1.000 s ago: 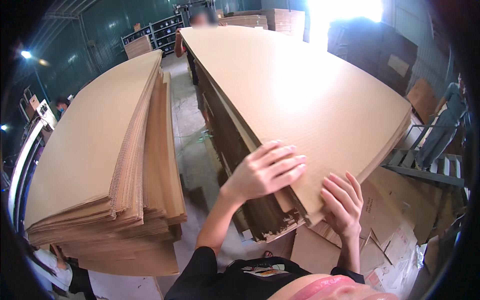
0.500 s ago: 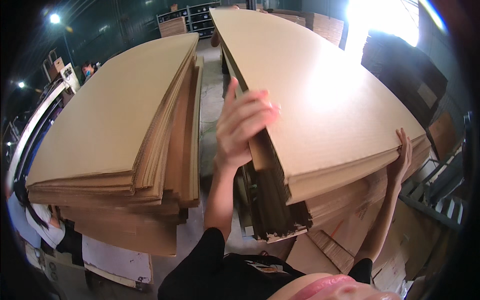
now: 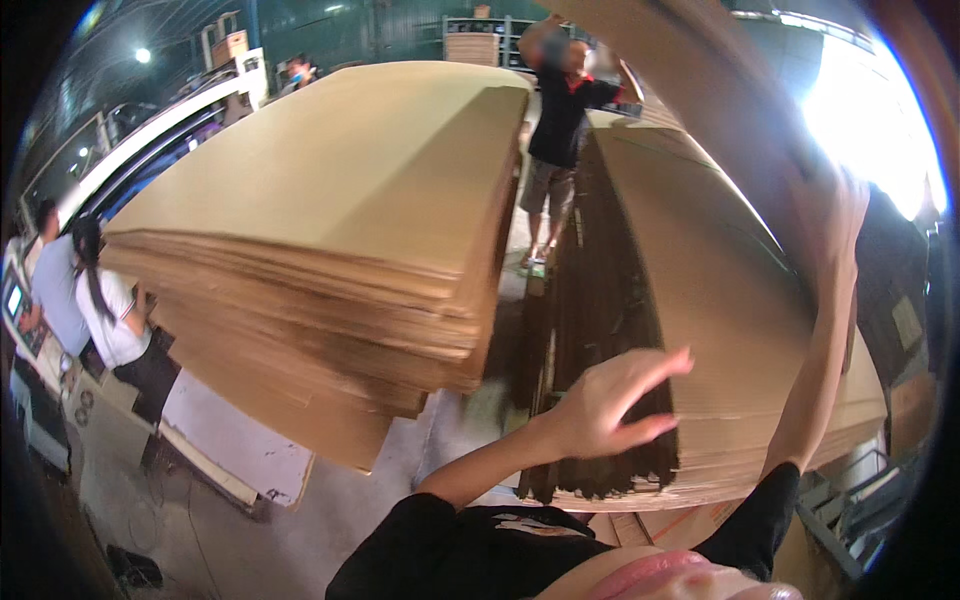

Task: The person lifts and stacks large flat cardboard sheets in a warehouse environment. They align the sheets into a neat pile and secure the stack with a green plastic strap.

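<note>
A large brown cardboard sheet [image 3: 715, 95] is tilted up above the right-hand cardboard stack [image 3: 730, 330], its far part cut off by the top edge. My right hand [image 3: 835, 215] is raised and closed on the sheet's near edge, fingers partly blurred. My left hand [image 3: 610, 405] hangs over the dark, ragged side of the same stack, thumb and fingers apart, holding nothing. Beyond the stacks a co-worker [image 3: 560, 125] in a dark shirt stands with both arms raised near the sheet's far end; whether those hands touch it cannot be made out.
Another tall cardboard stack [image 3: 330, 170] stands on the left, its layers uneven, over a white board [image 3: 235, 440]. A narrow aisle separates both stacks. Two people [image 3: 105, 290] are at the far left by a long machine [image 3: 165, 125]. A metal frame [image 3: 860, 510] stands at the lower right.
The top cardboard has risen from the right-hand stack and tilted up to the right, with my right hand going up. My left hand has dropped lower. The co-worker has come into sight.
</note>
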Tool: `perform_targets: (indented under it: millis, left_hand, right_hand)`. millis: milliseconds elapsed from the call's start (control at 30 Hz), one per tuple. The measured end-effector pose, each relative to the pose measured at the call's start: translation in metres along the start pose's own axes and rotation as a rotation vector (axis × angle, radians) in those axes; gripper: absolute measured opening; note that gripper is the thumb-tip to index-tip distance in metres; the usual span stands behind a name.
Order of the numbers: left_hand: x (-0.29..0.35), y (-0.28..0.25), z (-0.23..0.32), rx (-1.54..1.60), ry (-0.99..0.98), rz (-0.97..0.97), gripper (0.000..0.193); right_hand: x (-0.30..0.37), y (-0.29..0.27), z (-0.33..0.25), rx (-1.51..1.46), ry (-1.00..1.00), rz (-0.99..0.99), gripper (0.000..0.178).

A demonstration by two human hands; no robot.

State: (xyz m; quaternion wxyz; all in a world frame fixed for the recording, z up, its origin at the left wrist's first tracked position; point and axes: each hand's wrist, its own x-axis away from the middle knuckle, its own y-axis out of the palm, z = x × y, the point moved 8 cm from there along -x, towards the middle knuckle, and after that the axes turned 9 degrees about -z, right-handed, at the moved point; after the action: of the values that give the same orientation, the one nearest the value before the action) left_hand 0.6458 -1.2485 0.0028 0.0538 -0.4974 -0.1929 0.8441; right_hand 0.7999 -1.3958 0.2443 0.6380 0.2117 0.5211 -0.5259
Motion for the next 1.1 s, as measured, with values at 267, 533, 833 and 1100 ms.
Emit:
perform_targets:
  millis: [267, 533, 833, 1100]
  left_hand:
    - [0.076, -0.183, 0.121, -1.188, 0.025, 0.437, 0.05]
    - [0.094, -0.25, 0.077, -1.361, -0.373, 0.281, 0.076]
    - [0.097, -0.257, 0.083, -1.402, -0.259, 0.343, 0.063]
    - [0.091, -0.248, 0.072, -1.294, -0.19, 0.391, 0.054]
  right_hand:
    - [-0.194, -0.072, -0.251, -0.206, -0.13, -0.114, 0.033]
    - [-0.219, -0.075, -0.517, -0.986, -0.791, -0.533, 0.069]
    - [0.055, 0.059, -0.217, -0.235, -0.082, -1.066, 0.128]
    - [0.076, 0.104, -0.199, -0.683, 0.011, -0.607, 0.068]
